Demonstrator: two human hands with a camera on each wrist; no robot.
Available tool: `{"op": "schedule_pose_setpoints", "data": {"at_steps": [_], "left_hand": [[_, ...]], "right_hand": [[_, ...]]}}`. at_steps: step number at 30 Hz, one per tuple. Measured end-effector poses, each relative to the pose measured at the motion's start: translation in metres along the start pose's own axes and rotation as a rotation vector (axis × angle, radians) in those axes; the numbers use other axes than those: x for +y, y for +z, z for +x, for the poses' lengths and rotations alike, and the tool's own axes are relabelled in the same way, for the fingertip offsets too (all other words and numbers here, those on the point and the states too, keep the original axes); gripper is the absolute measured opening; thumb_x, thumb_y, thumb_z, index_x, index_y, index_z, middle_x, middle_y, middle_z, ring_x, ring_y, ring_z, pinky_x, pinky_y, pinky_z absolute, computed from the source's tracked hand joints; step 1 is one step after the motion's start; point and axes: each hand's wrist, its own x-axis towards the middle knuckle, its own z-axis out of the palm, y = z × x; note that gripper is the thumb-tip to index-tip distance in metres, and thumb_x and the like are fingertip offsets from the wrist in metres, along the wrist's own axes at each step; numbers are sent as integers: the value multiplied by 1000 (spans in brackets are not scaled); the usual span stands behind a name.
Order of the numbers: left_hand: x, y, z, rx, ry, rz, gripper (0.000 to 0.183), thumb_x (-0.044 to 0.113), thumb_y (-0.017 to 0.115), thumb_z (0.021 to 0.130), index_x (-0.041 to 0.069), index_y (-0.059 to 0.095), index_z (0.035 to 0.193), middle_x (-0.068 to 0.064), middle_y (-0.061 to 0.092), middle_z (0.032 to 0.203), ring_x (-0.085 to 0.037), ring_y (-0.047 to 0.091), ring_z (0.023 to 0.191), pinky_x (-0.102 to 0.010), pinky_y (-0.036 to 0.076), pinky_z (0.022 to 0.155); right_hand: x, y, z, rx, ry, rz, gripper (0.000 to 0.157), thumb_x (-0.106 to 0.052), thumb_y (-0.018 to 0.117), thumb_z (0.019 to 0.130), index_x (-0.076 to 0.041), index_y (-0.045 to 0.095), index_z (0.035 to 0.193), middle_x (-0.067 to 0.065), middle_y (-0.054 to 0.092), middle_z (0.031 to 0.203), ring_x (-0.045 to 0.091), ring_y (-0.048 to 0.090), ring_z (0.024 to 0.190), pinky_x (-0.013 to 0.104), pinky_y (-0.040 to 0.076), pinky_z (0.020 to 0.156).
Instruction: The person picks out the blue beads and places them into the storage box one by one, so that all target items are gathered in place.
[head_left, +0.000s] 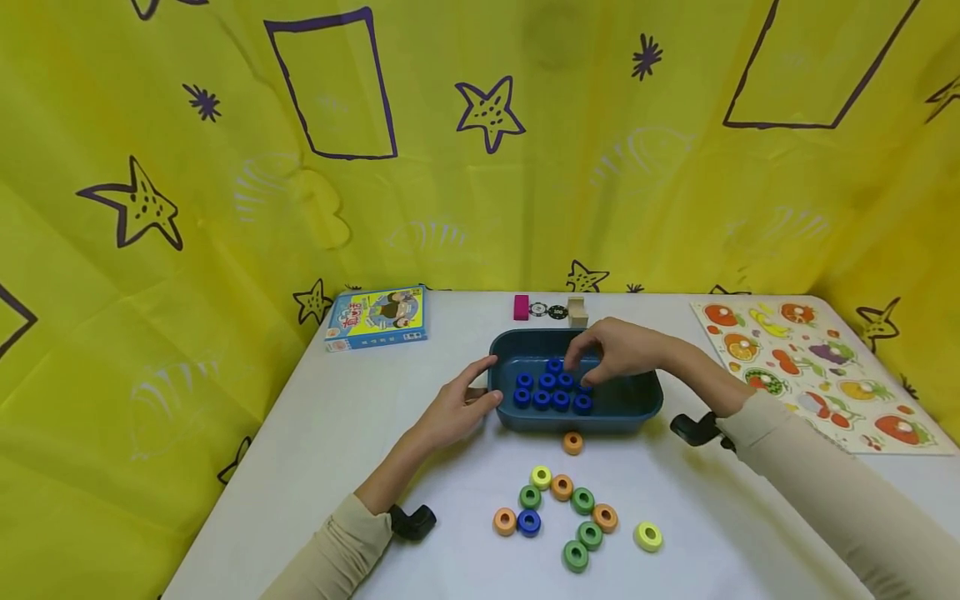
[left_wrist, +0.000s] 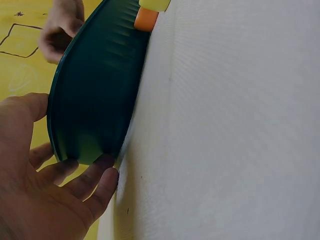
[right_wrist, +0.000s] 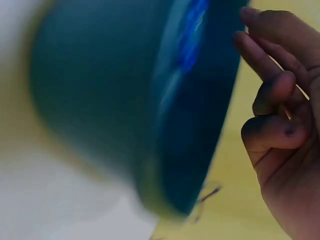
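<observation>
A dark teal plastic tub holds several blue ring-shaped beads. At its left end my left hand touches the outside; in the left wrist view the thumb meets the rim and the fingers lie spread against the end wall. My right hand reaches over the far rim, bent fingers pointing down at the blue beads, thumb and forefinger apart. No bead shows between them. In the right wrist view the ring and little fingers are folded inward; the fingertips partly overlap the tub's edge.
Orange, green, yellow and blue ring beads lie before the tub, several forming a bent line. Behind stand a pink block, two chips and a wooden piece. A box sits left, a fruit-picture board right.
</observation>
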Motion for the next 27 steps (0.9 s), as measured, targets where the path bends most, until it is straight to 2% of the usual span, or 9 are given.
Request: {"op": "schedule_pose_setpoints", "data": {"at_steps": [4,7,10,13,17,27], "left_hand": [[0,-1,0,-3,-1,-3,61,46,55,90,35,30,145,7,27,149,-18,52,116,-43,43,93],[0,-2,0,-7,4,-6,62,46,56,90,35,29,145,6,27,149,-18,52,116,-43,43,93],[0,-1,1,-14,11,-11,62,46,55,90,34,29,145,6,27,149,-19,52,116,-43,43,93],[-1,-1,1,-19,13,-15,61,45,55,91,33,29,145,5,27,149,-20,52,117,-43,44,92],[-1,0,1,-17,9,-7,61,45,55,91,33,29,145,5,27,149,-20,52,117,-43,44,92],[-1,-1,1,-9,12,-14,61,43,56,91,33,29,145,6,27,149,-20,52,116,-43,44,92]], "right_hand": [[-43,17,-7,9,-129,-2,28,-29,75,78,-30,69,105,-14,62,87,7,49,58,23,42,51],[-70,39,-9,-51,-250,39,30,-24,73,79,-33,67,107,-19,61,95,2,47,58,20,42,51],[-86,63,-9,-136,-323,113,30,-19,72,80,-30,67,108,-21,60,103,0,47,59,18,43,51],[-91,82,-8,-197,-361,147,28,-19,72,81,-28,67,107,-22,60,105,1,48,61,17,43,51],[-91,99,-5,-229,-400,149,26,-17,72,81,-27,68,105,-22,60,103,3,50,64,15,43,53],[-85,113,2,-267,-438,108,31,-14,72,79,-29,68,106,-24,59,100,-2,48,66,13,42,55]]}}
